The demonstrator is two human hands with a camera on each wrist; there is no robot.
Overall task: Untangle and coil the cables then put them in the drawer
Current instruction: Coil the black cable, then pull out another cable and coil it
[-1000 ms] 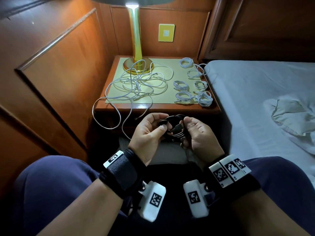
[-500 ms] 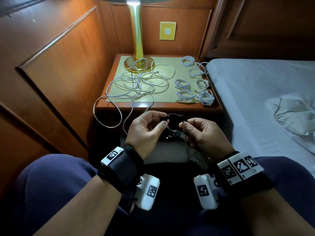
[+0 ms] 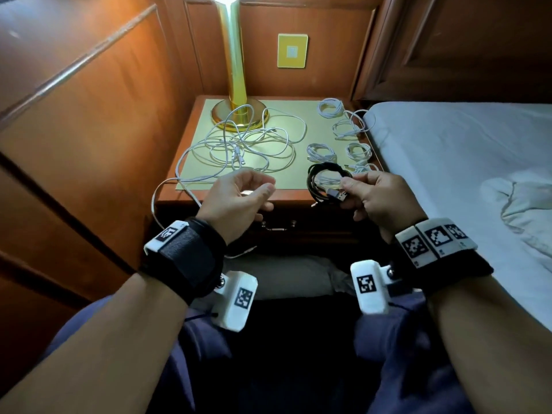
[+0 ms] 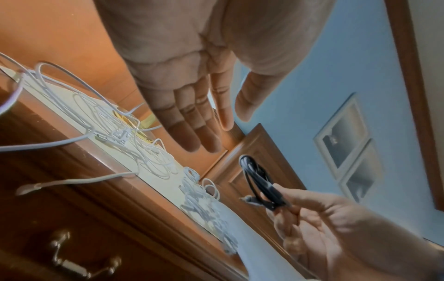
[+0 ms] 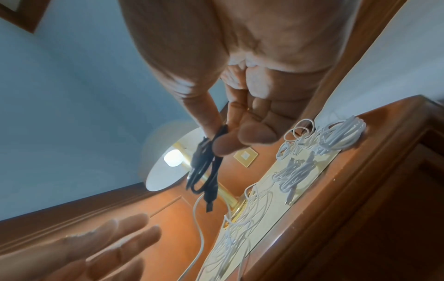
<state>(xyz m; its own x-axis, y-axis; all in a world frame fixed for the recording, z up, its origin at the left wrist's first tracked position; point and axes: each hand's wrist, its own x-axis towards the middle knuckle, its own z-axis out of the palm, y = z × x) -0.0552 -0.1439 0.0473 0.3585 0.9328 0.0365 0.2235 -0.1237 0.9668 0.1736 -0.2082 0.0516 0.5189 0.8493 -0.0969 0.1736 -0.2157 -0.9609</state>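
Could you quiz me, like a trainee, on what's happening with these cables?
1. True or false: the left hand holds the black coil.
2. Where does the white tangle lie: (a) bed, (b) nightstand, (c) drawer?
3. Which hand pinches the black coil?

Key: 1 false, the left hand is empty. 2 b, beside the lamp. 3 the right hand.

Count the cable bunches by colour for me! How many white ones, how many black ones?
White coiled bundles: 6 (two partly hidden behind the black one)
White tangled pile: 1 (the cables in it are too knotted to count)
Black coiled bundle: 1, pinched in the right hand
Total: 8
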